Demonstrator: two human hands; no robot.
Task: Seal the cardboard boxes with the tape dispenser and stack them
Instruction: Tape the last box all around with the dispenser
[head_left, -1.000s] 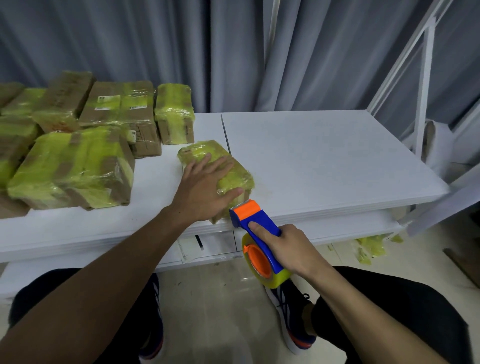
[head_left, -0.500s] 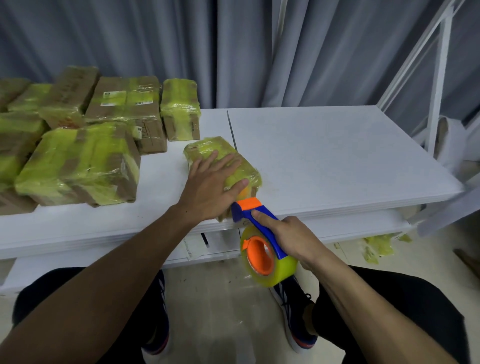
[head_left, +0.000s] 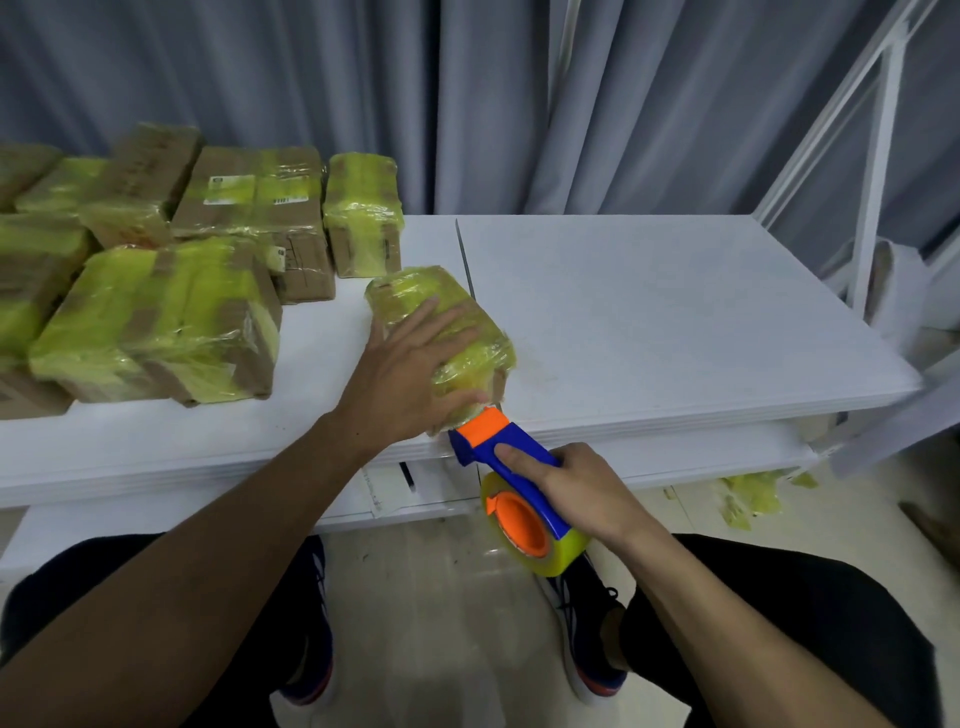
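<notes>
Matte table (head_left: 675, 312); glossy wrapped box (head_left: 413, 291), plastic dispenser (head_left: 483, 427).

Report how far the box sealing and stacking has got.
Done: several yellow-taped boxes sit gathered on the table, left side. In hand: the left hand presses the small box; the right hand holds the tape dispenser against its near end. Left: finishing this tape run, then stacking it with the others.

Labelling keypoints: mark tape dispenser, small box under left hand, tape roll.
tape dispenser (head_left: 475, 448), head view, blue body
small box (head_left: 410, 288), head view, far top face
tape roll (head_left: 566, 557), head view, yellow rim
</notes>
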